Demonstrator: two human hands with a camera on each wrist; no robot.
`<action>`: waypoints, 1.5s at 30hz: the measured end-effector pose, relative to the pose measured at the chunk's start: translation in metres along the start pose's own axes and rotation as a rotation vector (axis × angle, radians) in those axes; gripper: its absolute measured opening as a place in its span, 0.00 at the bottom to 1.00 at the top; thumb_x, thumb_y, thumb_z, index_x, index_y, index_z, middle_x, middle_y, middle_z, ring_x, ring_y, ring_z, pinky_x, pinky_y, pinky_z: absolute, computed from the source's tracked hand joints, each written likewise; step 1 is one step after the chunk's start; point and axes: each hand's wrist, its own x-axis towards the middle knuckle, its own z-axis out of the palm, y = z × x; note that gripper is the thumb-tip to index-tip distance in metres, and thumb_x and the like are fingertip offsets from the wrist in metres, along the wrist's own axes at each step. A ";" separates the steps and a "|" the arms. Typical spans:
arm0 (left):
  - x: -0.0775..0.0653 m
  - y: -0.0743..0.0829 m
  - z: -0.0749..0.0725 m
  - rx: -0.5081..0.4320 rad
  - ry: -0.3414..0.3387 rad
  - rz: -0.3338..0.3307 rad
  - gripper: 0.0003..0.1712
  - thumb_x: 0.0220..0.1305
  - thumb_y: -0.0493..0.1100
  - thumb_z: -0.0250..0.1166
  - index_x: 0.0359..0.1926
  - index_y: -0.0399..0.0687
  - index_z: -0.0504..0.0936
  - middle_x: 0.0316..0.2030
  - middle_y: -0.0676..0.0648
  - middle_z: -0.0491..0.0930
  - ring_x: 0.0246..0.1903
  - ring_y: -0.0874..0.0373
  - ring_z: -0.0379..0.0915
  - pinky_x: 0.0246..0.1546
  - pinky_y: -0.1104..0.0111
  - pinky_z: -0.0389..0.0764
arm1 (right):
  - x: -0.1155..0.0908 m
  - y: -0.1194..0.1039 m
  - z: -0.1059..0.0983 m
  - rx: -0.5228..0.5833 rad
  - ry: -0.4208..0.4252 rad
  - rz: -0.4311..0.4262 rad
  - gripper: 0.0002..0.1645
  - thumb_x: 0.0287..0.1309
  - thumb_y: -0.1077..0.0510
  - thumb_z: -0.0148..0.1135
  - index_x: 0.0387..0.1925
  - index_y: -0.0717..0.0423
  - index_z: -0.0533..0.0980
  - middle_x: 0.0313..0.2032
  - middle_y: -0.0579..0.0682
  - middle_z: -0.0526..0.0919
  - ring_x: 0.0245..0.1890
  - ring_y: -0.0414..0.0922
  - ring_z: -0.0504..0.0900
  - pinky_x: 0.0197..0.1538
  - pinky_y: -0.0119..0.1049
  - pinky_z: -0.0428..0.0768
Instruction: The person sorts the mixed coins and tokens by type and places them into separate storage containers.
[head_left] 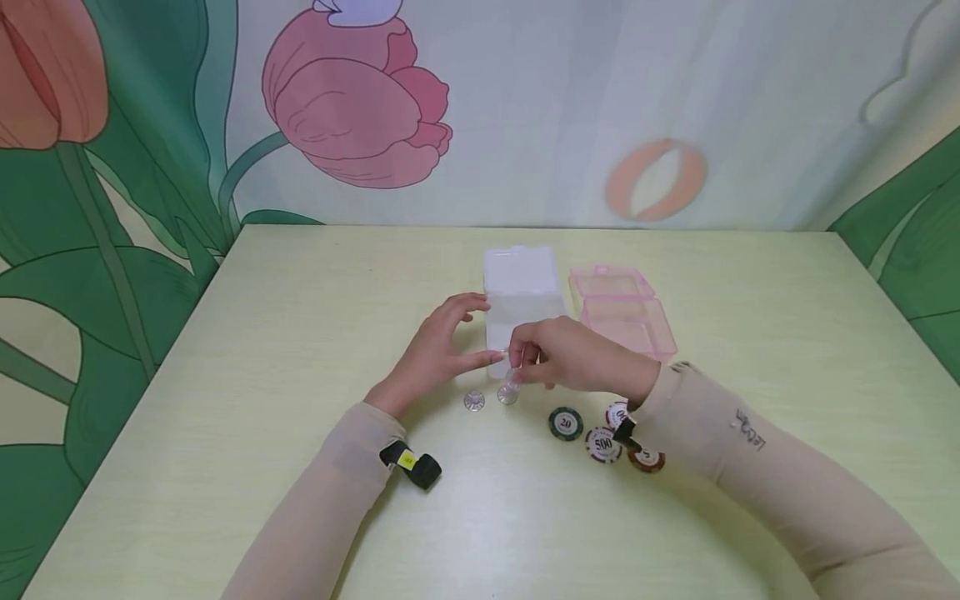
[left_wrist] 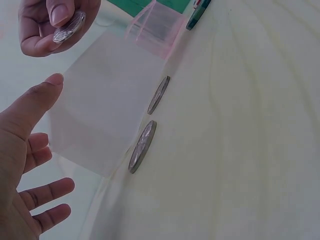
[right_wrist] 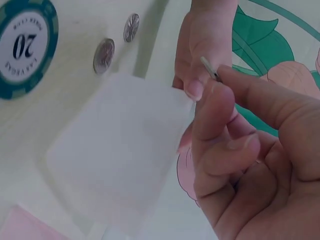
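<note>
My right hand (head_left: 570,354) pinches a silver coin (left_wrist: 69,27) between thumb and finger, above the front of an opened white box (head_left: 522,271). In the right wrist view the held coin (right_wrist: 210,69) is seen nearly edge-on. At the box's left side is my left hand (head_left: 435,350), thumb and fingers spread apart and holding nothing; whether it touches the box I cannot tell. On the table in front of the box lie two more silver coins, a left one (head_left: 474,401) and a right one (head_left: 507,394).
An opened clear pink box (head_left: 628,321) stands right of the white one. Below my right forearm lie poker chips: a green 20 chip (head_left: 566,424), a white 500 chip (head_left: 603,445), and a brown chip (head_left: 647,460) and a red-edged chip (head_left: 617,413) partly hidden by the wrist strap and sleeve.
</note>
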 end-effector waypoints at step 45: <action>0.000 0.000 0.000 -0.033 -0.005 -0.016 0.37 0.46 0.54 0.69 0.57 0.52 0.66 0.62 0.54 0.62 0.54 0.51 0.68 0.56 0.58 0.69 | 0.058 0.038 -0.002 -0.125 0.062 0.085 0.05 0.52 0.56 0.62 0.29 0.53 0.74 0.24 0.47 0.78 0.19 0.40 0.72 0.28 0.28 0.71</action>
